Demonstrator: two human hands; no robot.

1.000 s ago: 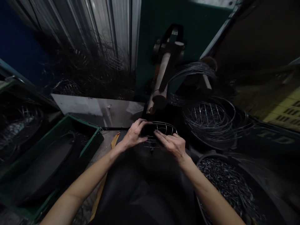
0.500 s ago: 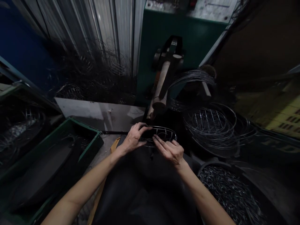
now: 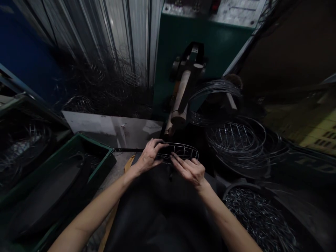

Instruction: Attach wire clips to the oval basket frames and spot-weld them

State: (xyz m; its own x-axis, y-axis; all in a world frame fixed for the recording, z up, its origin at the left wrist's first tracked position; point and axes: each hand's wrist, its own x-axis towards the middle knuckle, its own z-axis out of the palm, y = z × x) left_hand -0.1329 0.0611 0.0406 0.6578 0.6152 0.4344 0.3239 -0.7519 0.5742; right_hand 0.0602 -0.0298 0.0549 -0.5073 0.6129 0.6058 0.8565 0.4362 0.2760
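A small round wire basket (image 3: 183, 145), made of thin shiny rods, is held just above my dark-covered lap. My left hand (image 3: 150, 156) grips its left side, thumb below and fingers over the upper ring. On the near right side, my right hand (image 3: 191, 170) holds the lower ring, its index and middle fingers stretched along the wire and the others curled. Whether a smaller piece lies under the right fingertips I cannot tell. Right behind the basket, the rod-like arms of a machine (image 3: 181, 94) point toward me.
Wire hoops and grids (image 3: 236, 140) fill a round tub at right. Nearer, another tub (image 3: 228, 190) holds many short metal pieces. A green crate (image 3: 105, 154) stands at left, a white board (image 3: 97, 126) behind it. A wire coil (image 3: 217, 87) hangs beside the machine.
My hands and the basket stay almost in place. The view has shifted very slightly.
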